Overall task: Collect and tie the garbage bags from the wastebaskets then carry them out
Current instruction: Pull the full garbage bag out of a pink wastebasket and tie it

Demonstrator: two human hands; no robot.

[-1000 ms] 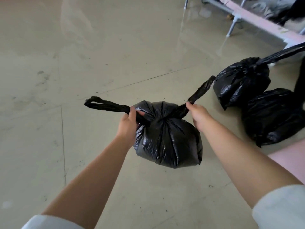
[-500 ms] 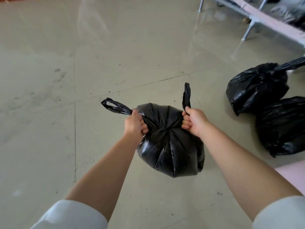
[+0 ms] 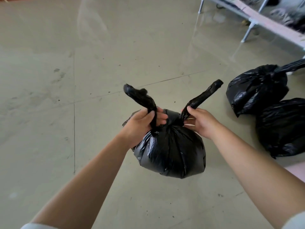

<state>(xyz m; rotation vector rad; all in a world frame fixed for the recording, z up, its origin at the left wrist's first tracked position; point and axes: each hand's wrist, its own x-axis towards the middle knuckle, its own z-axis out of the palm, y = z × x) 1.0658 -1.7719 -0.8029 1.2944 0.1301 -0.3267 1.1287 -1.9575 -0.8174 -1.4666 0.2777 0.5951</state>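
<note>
Both twisted bag ends now point upward instead of lying sideways. Centre frame, the left hand (image 3: 142,123) curls around the left end (image 3: 142,99) of the garbage bag (image 3: 171,151); the right hand (image 3: 200,121) pinches the right end (image 3: 203,95). Two tied bags (image 3: 270,109) lie on the floor (image 3: 82,80) at right, below a metal rack (image 3: 257,20).

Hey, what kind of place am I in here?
Probably a plain indoor room, maybe a dorm or workroom. Signs: a glossy tiled floor, a metal-legged frame like a cot or table, and filled black garbage bags set down beside it.
</note>
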